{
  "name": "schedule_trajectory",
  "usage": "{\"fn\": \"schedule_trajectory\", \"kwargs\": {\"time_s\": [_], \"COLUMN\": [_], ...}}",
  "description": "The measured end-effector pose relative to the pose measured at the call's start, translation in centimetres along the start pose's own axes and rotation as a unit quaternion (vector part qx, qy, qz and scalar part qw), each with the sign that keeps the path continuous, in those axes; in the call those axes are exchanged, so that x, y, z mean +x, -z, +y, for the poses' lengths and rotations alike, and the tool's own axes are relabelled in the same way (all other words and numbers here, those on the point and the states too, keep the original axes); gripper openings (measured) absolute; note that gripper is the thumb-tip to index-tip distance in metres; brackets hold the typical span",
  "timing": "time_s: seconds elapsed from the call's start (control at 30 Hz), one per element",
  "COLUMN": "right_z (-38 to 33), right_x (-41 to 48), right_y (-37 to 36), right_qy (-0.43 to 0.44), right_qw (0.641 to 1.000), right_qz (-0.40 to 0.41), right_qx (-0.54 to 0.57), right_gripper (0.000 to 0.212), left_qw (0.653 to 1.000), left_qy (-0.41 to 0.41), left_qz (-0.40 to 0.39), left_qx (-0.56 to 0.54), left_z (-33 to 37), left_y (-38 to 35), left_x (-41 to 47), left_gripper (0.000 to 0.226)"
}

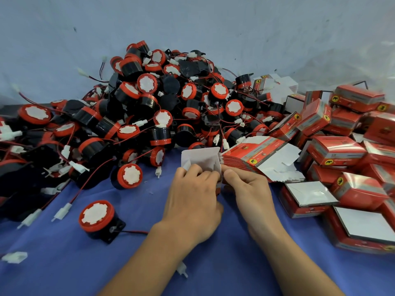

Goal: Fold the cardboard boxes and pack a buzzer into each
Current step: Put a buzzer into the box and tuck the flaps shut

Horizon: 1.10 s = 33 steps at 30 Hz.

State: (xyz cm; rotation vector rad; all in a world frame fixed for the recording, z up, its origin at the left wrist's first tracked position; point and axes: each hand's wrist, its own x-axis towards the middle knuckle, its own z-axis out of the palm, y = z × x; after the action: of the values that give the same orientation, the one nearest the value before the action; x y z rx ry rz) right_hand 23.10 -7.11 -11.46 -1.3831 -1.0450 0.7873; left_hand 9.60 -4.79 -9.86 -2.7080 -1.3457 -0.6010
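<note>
Fingers of the left hand (pixel 192 197) curl round a half-opened cardboard box (pixel 201 158); the right hand (pixel 245 189) pinches its right edge. A stack of flat cartons (pixel 263 153) fans just right, folded boxes (pixel 342 150) pile beyond, and the buzzer heap (pixel 149 103) lies far left on blue cloth (pixel 149 263).

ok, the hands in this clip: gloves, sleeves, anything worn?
Nothing worn that shows. The left hand and right hand are bare: no gloves, rings or tape. There is no watch or band at either wrist. The left forearm and right forearm are bare down to the bottom edge of the frame, with no sleeve in view.
</note>
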Motion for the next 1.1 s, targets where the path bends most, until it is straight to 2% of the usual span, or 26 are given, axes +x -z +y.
{"fn": "schedule_trajectory", "kwargs": {"time_s": [0.1,0.23,0.37,0.47,0.63,0.77,0.93,1.0,1.1], "right_z": [-0.2,-0.3,-0.5,-0.6,-0.5,-0.9,-1.9,-2.1,-2.2], "right_x": [0.1,0.0,-0.5,-0.8,-1.2,-1.5,-1.4,-1.2,-1.2], "right_y": [0.2,0.0,-0.3,-0.1,-0.3,-0.4,0.2,0.6,0.6], "right_qy": [0.016,0.049,0.070,0.071,0.066,0.080,0.102,0.074,0.069], "right_qw": [1.000,0.998,0.992,0.990,0.983,0.977,0.973,0.981,0.984], "right_qz": [0.005,0.004,-0.039,-0.047,-0.041,-0.027,-0.046,-0.037,-0.040], "right_qx": [-0.024,-0.050,-0.098,-0.116,-0.169,-0.194,-0.200,-0.174,-0.157], "right_gripper": [0.023,0.029,0.046,0.052,0.053,0.053,0.051,0.047,0.049], "left_qw": [1.000,0.999,0.997,0.999,0.995,0.997,0.997,0.996,0.995], "left_qy": [0.007,0.018,0.013,-0.004,0.022,0.009,0.025,0.047,0.068], "left_qz": [0.000,-0.003,0.009,0.002,0.030,0.040,0.037,0.033,0.024], "left_qx": [-0.008,-0.048,-0.077,-0.052,-0.095,-0.068,-0.064,-0.068,-0.073], "left_z": [0.0,-0.7,-1.3,-1.5,-1.3,-1.3,-1.1,-1.0,-1.2], "left_y": [0.0,0.1,-0.2,-0.5,-0.7,-1.1,-1.2,-1.2,-1.4], "left_x": [0.1,0.4,0.4,0.4,0.3,0.3,0.3,0.3,0.4], "left_gripper": [0.029,0.024,0.023,0.026,0.019,0.032,0.030,0.040,0.091]}}
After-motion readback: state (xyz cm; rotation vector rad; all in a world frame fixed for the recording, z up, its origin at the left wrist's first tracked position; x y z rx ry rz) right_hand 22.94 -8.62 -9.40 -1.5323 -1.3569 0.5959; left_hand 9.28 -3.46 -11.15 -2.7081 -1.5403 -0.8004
